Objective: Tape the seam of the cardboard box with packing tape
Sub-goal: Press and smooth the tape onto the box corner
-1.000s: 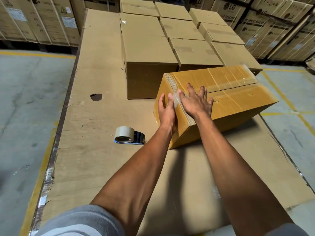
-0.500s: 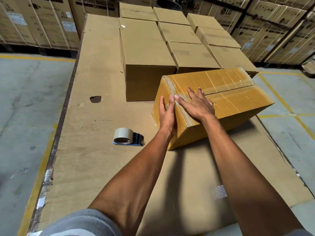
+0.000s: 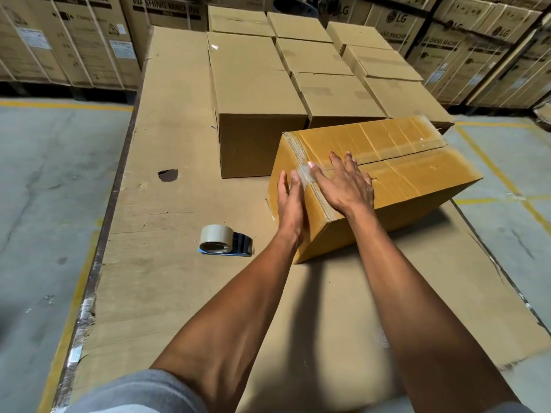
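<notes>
A yellow-brown cardboard box point(image 3: 411, 174) lies at an angle on the cardboard-covered work surface point(image 3: 167, 263). Its top seam runs lengthwise and carries clear tape that folds over the near end. My left hand point(image 3: 290, 201) lies flat against the box's near end face, fingers together. My right hand point(image 3: 346, 186) rests palm down on the top by that edge, fingers spread over the taped seam. A tape dispenser point(image 3: 223, 241) with a beige roll and blue body lies on the surface to the left of the box, apart from both hands.
Several closed plain boxes point(image 3: 259, 93) stand in rows behind the tilted box. Large printed appliance cartons point(image 3: 74, 40) line the back. The surface has a dark hole point(image 3: 168, 175) at left, a metal edge at left, and concrete floor with yellow lines on both sides.
Both hands stay pressed at the box's near top edge; the right hand has slid slightly along the seam. Box and dispenser have not moved; the camera shifted a little.
</notes>
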Demonstrator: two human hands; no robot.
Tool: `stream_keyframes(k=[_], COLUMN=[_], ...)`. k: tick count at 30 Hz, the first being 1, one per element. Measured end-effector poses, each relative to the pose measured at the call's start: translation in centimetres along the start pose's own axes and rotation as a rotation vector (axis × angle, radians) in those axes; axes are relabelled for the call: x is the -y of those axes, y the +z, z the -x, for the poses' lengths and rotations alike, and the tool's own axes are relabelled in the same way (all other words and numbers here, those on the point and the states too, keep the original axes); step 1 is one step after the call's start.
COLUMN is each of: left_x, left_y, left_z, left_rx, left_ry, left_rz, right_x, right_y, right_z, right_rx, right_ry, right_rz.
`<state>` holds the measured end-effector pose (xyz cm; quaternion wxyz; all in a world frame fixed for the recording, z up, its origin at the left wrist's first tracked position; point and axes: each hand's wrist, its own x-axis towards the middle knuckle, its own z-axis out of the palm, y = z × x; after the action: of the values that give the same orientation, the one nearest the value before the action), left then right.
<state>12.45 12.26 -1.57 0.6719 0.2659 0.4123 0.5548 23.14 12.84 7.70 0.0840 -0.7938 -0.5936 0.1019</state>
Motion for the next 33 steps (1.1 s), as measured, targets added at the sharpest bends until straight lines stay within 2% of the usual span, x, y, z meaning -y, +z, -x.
stream_keyframes(k=[3,14,21,30,33], left_x=[0.2,0.2,0.0,2.3,2.6], left_y=[0.5,0.7,0.6,-0.3,-0.8], left_z=[0.9,0.6,1.8,-0.2,-1.6], left_rx=[0.031,-0.064,0.016,-0.117,-0.13], left_ry=[-0.005,0.042,0.029,0.049,0.049], left_rz=[-0.014,-0.011,0.021,-0.06,-0.063], right_x=[0.1,-0.3,-0.3,-0.4,-0.3], right_y=[0.1,0.4,0.1,0.6,0.4], right_z=[0.3,-0.5,0.5,-0.6,-0.8], right_rx=[-0.019,-0.022,0.003,-0.017,-0.032], right_ry=[0.019,-0.018,-0.015,-0.066,0.005], right_rz=[0.029,0.0,0.018,0.003,-0.027])
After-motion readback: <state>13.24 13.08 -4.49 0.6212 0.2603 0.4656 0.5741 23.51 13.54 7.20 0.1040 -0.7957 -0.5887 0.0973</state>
